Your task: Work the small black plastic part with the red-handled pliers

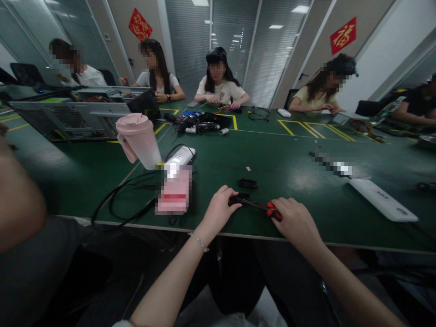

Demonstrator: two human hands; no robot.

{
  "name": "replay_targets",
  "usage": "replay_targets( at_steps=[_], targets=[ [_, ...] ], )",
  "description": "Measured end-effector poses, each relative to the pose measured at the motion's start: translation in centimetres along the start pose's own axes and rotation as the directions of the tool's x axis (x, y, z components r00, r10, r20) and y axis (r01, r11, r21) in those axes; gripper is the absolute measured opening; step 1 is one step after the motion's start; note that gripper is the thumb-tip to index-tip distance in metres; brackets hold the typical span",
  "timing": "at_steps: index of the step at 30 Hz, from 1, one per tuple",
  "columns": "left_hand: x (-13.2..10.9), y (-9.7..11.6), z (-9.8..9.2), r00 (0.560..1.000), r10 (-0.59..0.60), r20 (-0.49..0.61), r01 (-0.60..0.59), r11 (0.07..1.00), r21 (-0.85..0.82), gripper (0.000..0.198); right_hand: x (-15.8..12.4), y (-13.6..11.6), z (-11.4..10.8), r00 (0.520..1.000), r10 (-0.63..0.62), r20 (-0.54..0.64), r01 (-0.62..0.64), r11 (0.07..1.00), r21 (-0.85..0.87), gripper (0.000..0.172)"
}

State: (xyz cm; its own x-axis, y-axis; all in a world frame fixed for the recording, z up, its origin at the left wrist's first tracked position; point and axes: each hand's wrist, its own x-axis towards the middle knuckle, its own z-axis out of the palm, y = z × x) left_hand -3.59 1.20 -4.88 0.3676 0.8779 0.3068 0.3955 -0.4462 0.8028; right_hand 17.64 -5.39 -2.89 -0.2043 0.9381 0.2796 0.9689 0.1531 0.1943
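Partly hidden, small black part [235, 200] pinched by left hand [218, 211], right hand [296, 222] gripping red-handled pliers [270, 210], tips unclear.

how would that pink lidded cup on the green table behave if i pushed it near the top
The pink cup looks tall and narrower at its base than at its lid, so a high push would probably tip it rather than slide it. The lid seems shut, which may limit spilling.

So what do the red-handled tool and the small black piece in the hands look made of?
The red-handled tool: thin dark shaft, apparently dull metal; grips bright red, likely plastic or rubber. The small black piece: matte black, probably plastic; too small to be sure.
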Motion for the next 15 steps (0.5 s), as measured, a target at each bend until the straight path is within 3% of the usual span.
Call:
replay_targets(
  at_steps=[8,15],
  targets=[
    [-0.06,-0.03,0.01,1.0,-0.015,0.002,0.015,1.0,-0.01,0.02,0.06,-0.02,0.16,0.998,0.035,0.059,-0.038,0.997,0.062,0.018],
    [-0.11,0.05,0.02,1.0,0.002,-0.002,-0.002,1.0,-0.008,0.02,-0.04,-0.02,0.3,1.0,0.023,0.011,-0.023,0.998,0.057,0.014]
  ],
)
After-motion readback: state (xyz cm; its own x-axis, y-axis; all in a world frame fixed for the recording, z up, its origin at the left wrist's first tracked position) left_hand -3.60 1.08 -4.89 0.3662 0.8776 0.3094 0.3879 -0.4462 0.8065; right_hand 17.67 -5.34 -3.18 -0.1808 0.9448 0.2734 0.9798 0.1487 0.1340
